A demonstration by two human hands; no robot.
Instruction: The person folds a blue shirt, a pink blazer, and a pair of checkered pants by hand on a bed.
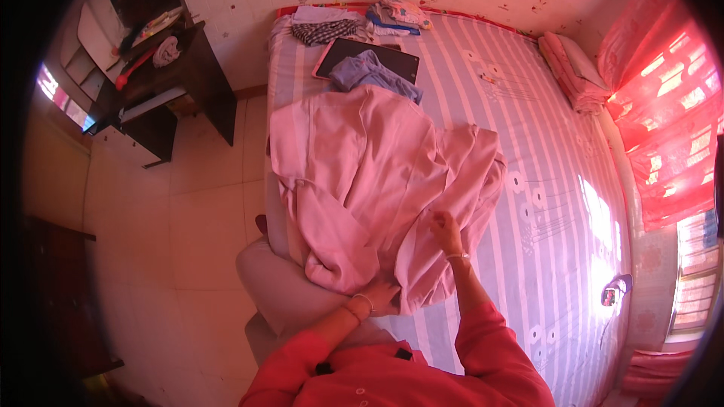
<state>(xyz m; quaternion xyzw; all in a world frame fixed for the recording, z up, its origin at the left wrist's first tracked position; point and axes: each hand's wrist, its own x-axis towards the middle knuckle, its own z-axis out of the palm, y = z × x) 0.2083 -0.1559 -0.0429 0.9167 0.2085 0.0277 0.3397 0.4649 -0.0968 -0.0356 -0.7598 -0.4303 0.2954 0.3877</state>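
A large pink coat-like garment [367,152] lies spread and rumpled over the near left part of the bed, one sleeve [334,232] folded along its left side. My right hand [447,232] is on the garment's right part, fingers curled and pinching the cloth. Low at the near edge, my left hand [382,297] touches the garment beside my thigh. Its fingertips are partly hidden by the fabric, so its grip is unclear. A blue-grey garment [376,73] lies crumpled just beyond the pink one, partly over a dark flat tablet-like panel [401,59].
Folded clothes [325,25] and another clothes pile [399,14] sit at the far end of the striped bed [560,192]. Folded pink bedding [574,73] is by the red curtain [667,113]. A dark desk [198,79] stands left, across the tiled floor [203,220].
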